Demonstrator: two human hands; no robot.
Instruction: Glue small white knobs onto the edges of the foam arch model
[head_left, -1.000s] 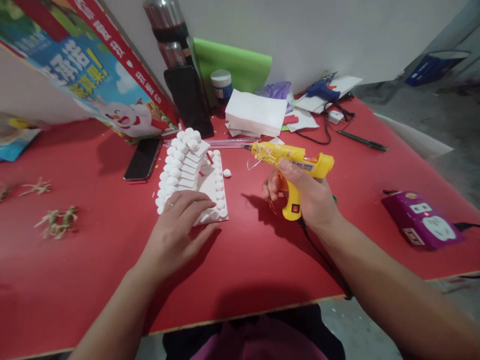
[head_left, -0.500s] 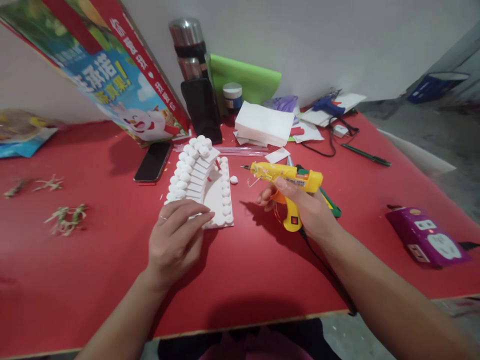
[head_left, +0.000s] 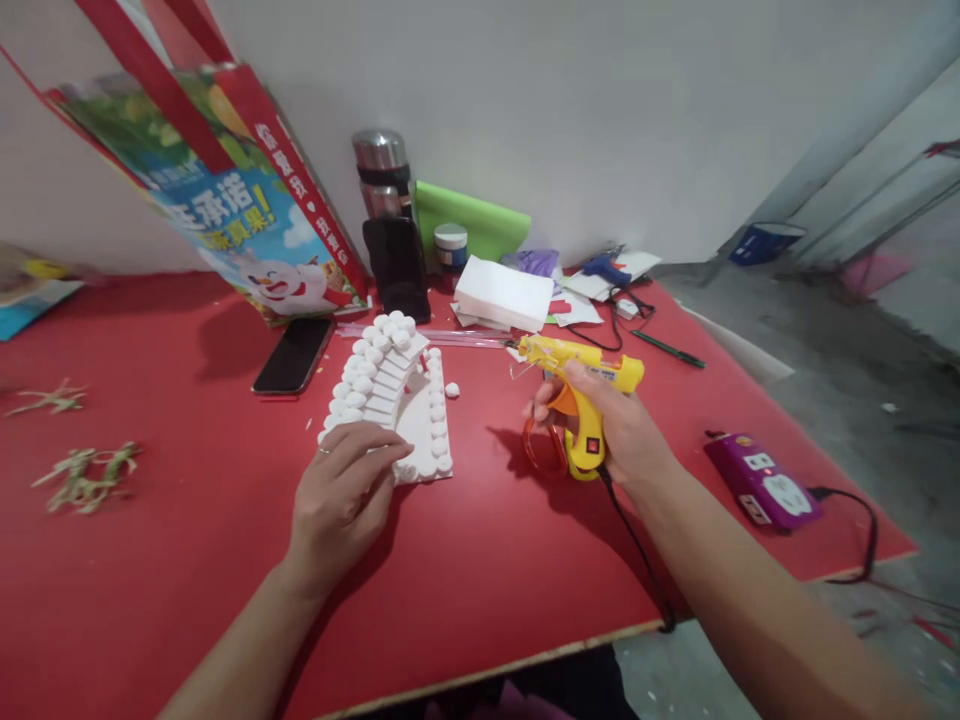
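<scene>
A white model staircase [head_left: 382,385], edged with rounded white pebble-like pieces, stands on a white base on the red table. My left hand [head_left: 349,485] is at its near end, fingers pressed together and fingertips over the base; thumb and anything pinched are hidden. My right hand [head_left: 611,420] is closed round the handle of a yellow hot glue gun [head_left: 574,355], held above the table right of the model. Its metal nozzle points left and its cord hangs toward the table's front edge. One loose white piece [head_left: 452,390] lies just right of the base.
A phone [head_left: 292,357], a printed bag [head_left: 262,240], a thermos [head_left: 381,160] and a stack of white sheets [head_left: 502,292] stand or lie behind. A purple power socket [head_left: 765,480] is at right. Twisted straw-like figures [head_left: 86,478] lie left. A red ring-shaped thing [head_left: 541,450] sits below the glue gun.
The camera view has tilted up and turned right. My right hand has raised the glue gun slightly relative to the table items; my left hand stays at the model's near end.
</scene>
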